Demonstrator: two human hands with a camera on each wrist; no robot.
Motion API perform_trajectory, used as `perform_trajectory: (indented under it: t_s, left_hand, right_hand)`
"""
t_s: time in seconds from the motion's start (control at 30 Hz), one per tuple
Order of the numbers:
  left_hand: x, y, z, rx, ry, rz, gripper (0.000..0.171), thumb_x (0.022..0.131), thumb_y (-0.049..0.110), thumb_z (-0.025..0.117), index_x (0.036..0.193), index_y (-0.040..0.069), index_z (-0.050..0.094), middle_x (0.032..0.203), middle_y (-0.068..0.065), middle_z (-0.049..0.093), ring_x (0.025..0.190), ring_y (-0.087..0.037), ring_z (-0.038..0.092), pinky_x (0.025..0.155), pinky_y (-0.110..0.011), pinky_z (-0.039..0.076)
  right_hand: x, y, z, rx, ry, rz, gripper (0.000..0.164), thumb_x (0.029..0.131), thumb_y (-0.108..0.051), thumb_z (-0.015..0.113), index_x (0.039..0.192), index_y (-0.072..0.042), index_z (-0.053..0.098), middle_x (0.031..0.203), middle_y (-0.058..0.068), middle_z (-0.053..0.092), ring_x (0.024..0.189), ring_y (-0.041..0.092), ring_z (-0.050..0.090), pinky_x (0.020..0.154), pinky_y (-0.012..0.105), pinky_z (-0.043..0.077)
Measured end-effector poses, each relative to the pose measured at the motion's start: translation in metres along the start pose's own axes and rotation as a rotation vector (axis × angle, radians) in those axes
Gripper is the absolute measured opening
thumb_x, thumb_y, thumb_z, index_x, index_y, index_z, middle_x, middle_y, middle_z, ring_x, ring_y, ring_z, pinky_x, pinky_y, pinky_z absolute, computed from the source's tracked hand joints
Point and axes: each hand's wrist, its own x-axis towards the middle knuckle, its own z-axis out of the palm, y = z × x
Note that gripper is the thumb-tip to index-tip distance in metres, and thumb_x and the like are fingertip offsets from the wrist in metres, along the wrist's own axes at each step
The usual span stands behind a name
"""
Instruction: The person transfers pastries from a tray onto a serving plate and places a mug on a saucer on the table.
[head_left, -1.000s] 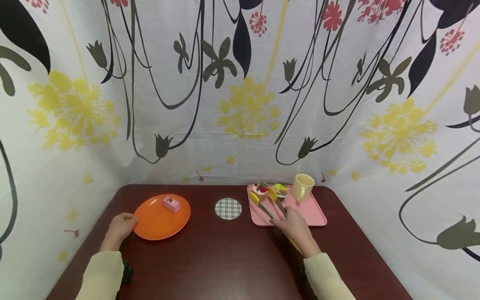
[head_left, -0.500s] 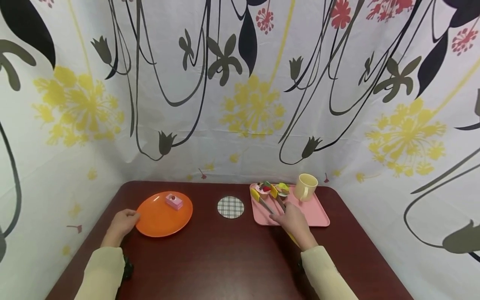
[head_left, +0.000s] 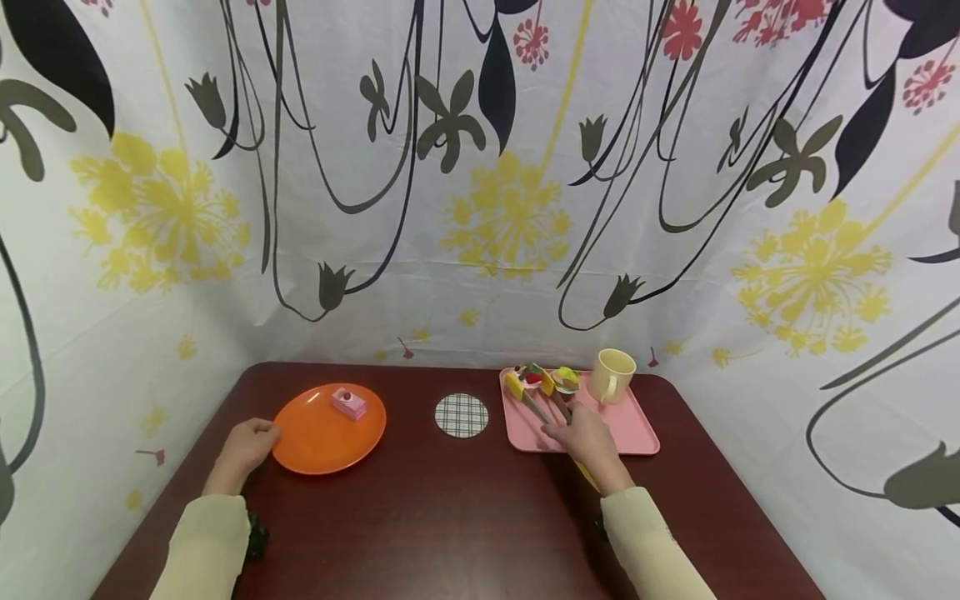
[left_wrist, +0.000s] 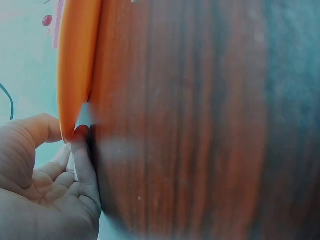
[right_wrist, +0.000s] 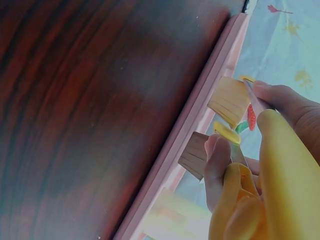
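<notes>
Table (head_left: 450,517): it filled the lower centre of the head view.
Pink tray (head_left: 637,429): it lay right of centre, unmoved on the table.
Orange plate (head_left: 315,442): at left, its near-left rim was pinched by the left hand (head_left: 246,447), thumb above, fingers beneath, as half a second earlier.
Tongs (head_left: 535,406): the right hand (head_left: 592,442) grasped their arms; their yellow tips (head_left: 514,385) had drawn slightly closer together.
Yellow mug (head_left: 613,372): it stood at the tray's upper right.
Plaid coaster (head_left: 461,415): it lay between plate and tray.
Strawberry cupcake (right_wrist: 229,102): at the tray's upper left, it sat between the tips; the narrowing suggested a grip being formed, though firm contact could not be told.
Yellow-topped cupcake (head_left: 567,380): it sat just right of the tips.
Pink cake slice (head_left: 348,403): it rested on the plate's upper right.
</notes>
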Motion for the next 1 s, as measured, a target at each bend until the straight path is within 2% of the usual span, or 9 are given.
perform_trajectory:
  t_s: [0.3, 0.5, 0.8, 1.0]
  left_hand:
    - [0.0011, -0.0037, -0.0005, -0.009, -0.004, -0.003, 0.06, 0.109, 0.031, 0.047, 0.147, -0.016, 0.047, 0.145, -0.039, 0.051, 0.125, -0.049, 0.054, 0.106, -0.065, 0.048]
    - [0.0007, -0.0038, -0.0013, -0.003, -0.004, 0.01, 0.06, 0.109, 0.03, 0.046, 0.147, -0.016, 0.047, 0.145, -0.039, 0.051, 0.122, -0.047, 0.055, 0.102, -0.061, 0.051]
    - [0.0006, -0.002, -0.0002, 0.001, 0.014, 0.018, 0.059, 0.109, 0.029, 0.046, 0.146, -0.017, 0.048, 0.142, -0.039, 0.053, 0.118, -0.046, 0.058, 0.095, -0.056, 0.053]
    - [0.0004, -0.0029, 0.001, 0.015, 0.028, 0.026, 0.059, 0.11, 0.029, 0.046, 0.145, -0.018, 0.049, 0.141, -0.039, 0.054, 0.117, -0.044, 0.059, 0.094, -0.054, 0.053]
  right_hand:
    - [0.006, 0.0013, 0.0062, 0.005, 0.002, -0.011, 0.046, 0.089, -0.039, 0.087, 0.106, 0.0, 0.069, 0.081, 0.007, 0.06, 0.074, 0.024, 0.057, 0.062, 0.033, 0.041]
    - [0.0085, 0.0018, 0.0082, 0.026, 0.001, -0.022, 0.044, 0.089, -0.037, 0.087, 0.102, -0.001, 0.068, 0.08, 0.008, 0.061, 0.072, 0.024, 0.058, 0.06, 0.033, 0.042]
    - [0.0106, 0.003, 0.0091, 0.028, 0.0, -0.001, 0.049, 0.09, -0.036, 0.086, 0.117, 0.001, 0.068, 0.089, 0.01, 0.066, 0.077, 0.025, 0.06, 0.065, 0.034, 0.046]
    - [0.0097, 0.0024, 0.0088, 0.035, 0.007, -0.008, 0.048, 0.091, -0.034, 0.086, 0.118, 0.002, 0.069, 0.089, 0.01, 0.066, 0.077, 0.025, 0.059, 0.065, 0.035, 0.046]
